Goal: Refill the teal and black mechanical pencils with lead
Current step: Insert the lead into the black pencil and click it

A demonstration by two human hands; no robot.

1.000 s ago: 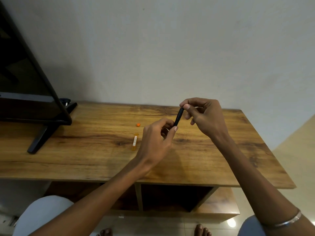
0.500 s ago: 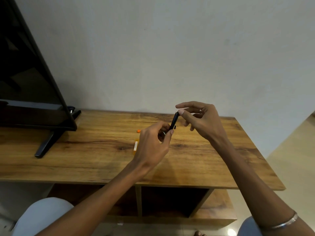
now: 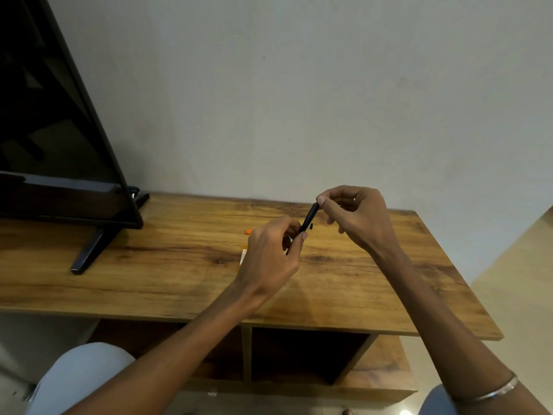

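Both forearms reach forward from the near edge and converge. The left hand [image 3: 269, 259] is curled, back toward the camera, thumb and fingers [image 3: 300, 239] pinched together. The right hand [image 3: 356, 217] sits farther and higher, its fingers bent, thumb and forefinger pressed at the tips. A bangle [image 3: 490, 392] circles the right forearm.

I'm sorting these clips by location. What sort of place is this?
Probably a living room at home: a flat-screen TV stands on a low wooden TV cabinet with open shelves, against a plain wall, and the floor is tiled.
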